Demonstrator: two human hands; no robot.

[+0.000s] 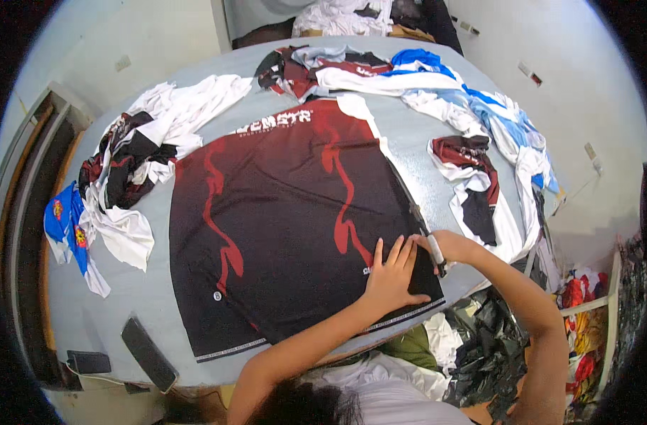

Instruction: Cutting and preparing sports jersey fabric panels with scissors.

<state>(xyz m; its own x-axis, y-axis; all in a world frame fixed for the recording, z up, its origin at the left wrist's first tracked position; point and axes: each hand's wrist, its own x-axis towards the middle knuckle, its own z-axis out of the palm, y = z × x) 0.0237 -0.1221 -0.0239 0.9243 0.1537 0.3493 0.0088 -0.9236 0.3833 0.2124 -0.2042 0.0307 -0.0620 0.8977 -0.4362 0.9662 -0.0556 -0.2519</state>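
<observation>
A large black and dark red printed fabric panel lies spread over the table, with red wavy stripes and a white strip along its upper right edge. My left hand rests flat on its lower right part, fingers spread. Close by, my right hand is closed round the handle of a pair of scissors, which has a pale wrapping. The dark blades point away from me along the panel's right edge. How far apart the blades are, I cannot tell.
Cut fabric pieces ring the grey table: a white and dark red pile at left, maroon and blue scraps at the back, a maroon and white piece at right. A phone lies front left. Black plastic bags sit below right.
</observation>
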